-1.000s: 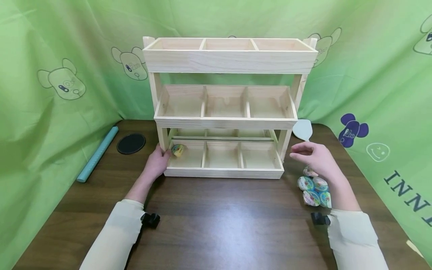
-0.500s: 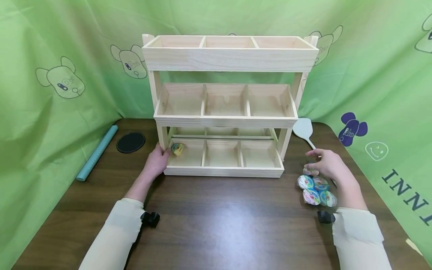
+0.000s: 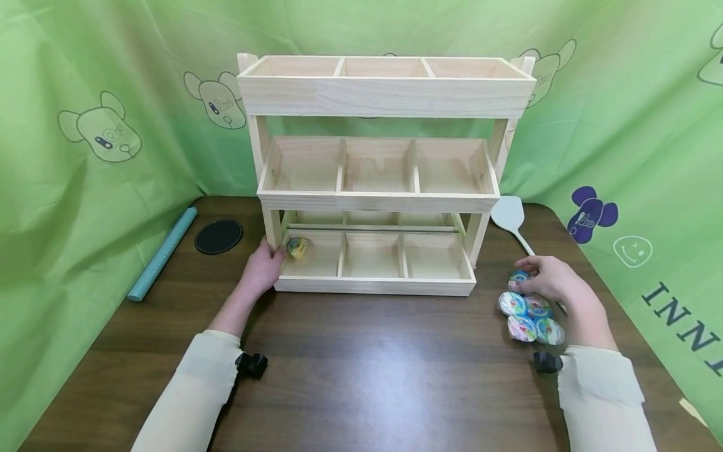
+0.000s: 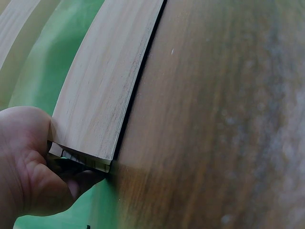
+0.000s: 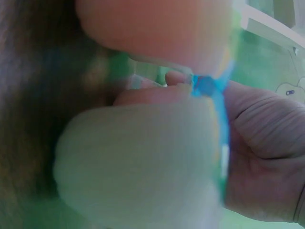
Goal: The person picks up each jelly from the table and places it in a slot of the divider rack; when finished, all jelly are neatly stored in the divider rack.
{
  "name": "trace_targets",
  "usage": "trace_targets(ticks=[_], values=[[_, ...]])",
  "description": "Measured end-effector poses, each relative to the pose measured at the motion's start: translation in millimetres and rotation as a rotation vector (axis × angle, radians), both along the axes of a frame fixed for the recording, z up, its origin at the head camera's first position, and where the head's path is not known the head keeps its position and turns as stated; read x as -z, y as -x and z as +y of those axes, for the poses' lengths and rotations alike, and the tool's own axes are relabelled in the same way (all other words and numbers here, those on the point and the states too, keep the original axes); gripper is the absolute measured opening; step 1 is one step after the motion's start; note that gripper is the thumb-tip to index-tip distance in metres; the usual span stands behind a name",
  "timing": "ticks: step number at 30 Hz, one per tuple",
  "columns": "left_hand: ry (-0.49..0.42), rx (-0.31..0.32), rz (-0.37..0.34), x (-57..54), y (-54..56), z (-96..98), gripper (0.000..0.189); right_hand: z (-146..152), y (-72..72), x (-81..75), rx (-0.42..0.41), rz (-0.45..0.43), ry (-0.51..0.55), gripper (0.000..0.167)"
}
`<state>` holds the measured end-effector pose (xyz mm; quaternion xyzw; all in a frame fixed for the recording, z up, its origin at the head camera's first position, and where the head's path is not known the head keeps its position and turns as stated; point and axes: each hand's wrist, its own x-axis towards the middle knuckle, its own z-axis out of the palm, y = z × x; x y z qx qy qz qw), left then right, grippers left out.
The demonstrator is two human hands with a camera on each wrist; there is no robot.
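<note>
A three-tier wooden rack with divided trays stands on the table. My left hand grips the left end of its bottom tray; in the left wrist view the hand wraps that tray's end. Inside the tray's left compartment lies one small yellowish jelly cup. On the right, my right hand pinches a jelly cup with a blue-patterned lid between thumb and fingers. Several more jelly cups sit clustered just in front of it. Large blurred jelly cups partly cover the right hand in its wrist view.
A white spatula-like tool lies behind the right hand, its handle passing under that hand. At the left are a black round disc and a light blue rod. Green printed cloth hangs around the table.
My right hand has moved from beside the rack, rightward and toward me, to the rearmost jelly cup and now pinches it. The left hand keeps its grip on the tray's end.
</note>
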<state>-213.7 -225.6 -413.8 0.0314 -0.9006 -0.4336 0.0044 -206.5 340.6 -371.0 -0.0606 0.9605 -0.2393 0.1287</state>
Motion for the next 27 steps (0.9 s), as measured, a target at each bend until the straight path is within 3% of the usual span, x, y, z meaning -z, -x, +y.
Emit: trace_targets(ticks=[7, 18, 23, 27], values=[[0.004, 0.0, 0.017, 0.7, 1.5, 0.7, 0.058, 2.0, -1.0, 0.5, -0.021, 0.03, -0.018, 0.056], [-0.004, 0.001, 0.0, 1.0, 1.4, 0.5, 0.059, -4.8, 3.0, 5.8, 0.088, 0.039, 0.001, 0.048], [-0.009, 0.002, -0.002, 0.8, 2.2, 0.3, 0.059, -5.2, 3.1, 4.1, 0.105, 0.063, -0.033, 0.056], [-0.014, 0.005, -0.004, 0.9, 2.1, -0.5, 0.06, -4.9, 1.6, 0.4, 0.063, 0.044, -0.061, 0.069]])
